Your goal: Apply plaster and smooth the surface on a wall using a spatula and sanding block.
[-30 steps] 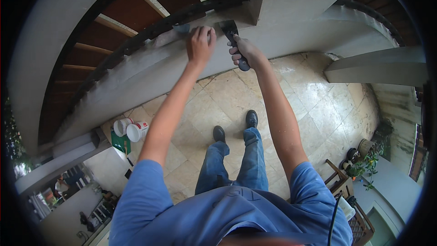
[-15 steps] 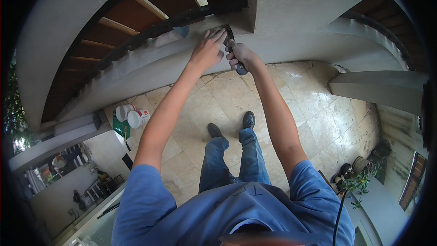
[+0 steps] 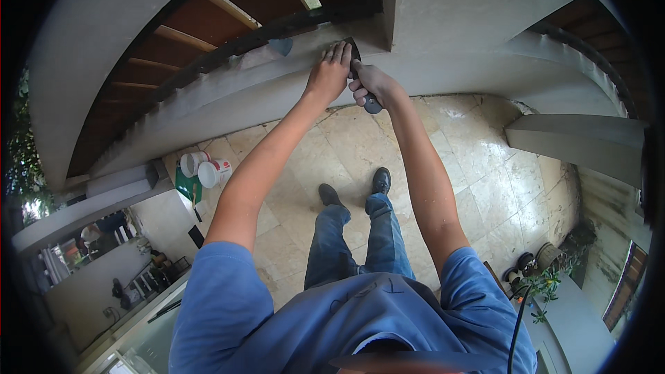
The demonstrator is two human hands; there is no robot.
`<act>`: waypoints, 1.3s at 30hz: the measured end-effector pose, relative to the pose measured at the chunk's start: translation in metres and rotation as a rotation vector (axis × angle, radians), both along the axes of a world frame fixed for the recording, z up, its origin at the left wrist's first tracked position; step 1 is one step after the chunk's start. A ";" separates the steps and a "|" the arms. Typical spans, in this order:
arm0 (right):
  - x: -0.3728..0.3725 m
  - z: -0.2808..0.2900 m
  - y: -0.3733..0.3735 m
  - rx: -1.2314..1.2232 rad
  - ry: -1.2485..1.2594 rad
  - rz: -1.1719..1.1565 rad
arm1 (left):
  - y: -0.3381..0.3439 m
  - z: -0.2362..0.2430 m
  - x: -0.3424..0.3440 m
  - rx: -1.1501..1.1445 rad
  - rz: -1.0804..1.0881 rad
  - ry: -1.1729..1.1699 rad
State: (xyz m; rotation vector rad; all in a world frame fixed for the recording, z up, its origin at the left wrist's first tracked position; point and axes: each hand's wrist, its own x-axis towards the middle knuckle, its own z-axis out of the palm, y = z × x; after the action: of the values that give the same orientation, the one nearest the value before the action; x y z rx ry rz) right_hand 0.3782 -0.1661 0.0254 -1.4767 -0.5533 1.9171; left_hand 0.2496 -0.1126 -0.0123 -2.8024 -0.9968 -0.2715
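Closed around the black handle of a putty knife (image 3: 373,104) is my right hand (image 3: 376,84). The knife's dark blade points away from me, against the grey ledge (image 3: 375,36) below the window opening. With fingers stretched out, my left hand (image 3: 328,77) lies on the blade, which it partly covers. The blade's edge and the surface under it are hard to make out. Left of my hands, a pale blue scrap (image 3: 280,46) and whitish sheet-like material (image 3: 255,57) rest on the ledge.
Slatted brown boards (image 3: 201,21) fill the opening beyond the ledge. A grey pillar (image 3: 443,7) rises right of my hands. Two white buckets (image 3: 215,174) stand by a green sheet (image 3: 185,185) on the tiled floor (image 3: 305,159). Potted plants (image 3: 545,280) are at lower right.
Both hands and the putty knife have shifted slightly to the right. The left hand's fingers lie closer together, farther over the blade. The whole view has also moved a little.
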 end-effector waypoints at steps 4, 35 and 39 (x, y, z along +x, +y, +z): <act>0.006 0.001 0.013 0.026 0.026 -0.008 | 0.002 0.013 0.009 -0.199 0.074 -0.038; 0.007 -0.006 0.018 0.003 0.149 -0.072 | 0.017 0.009 0.014 -0.111 -0.002 -0.106; 0.001 -0.002 0.010 -0.078 0.270 -0.095 | 0.009 0.012 0.008 -0.204 0.043 -0.045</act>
State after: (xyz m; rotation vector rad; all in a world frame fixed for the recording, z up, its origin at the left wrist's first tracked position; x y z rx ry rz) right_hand 0.3797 -0.1557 0.0234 -1.2393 -0.2835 2.0380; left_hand 0.2574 -0.1041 -0.0008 -2.9637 -1.1549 -0.2411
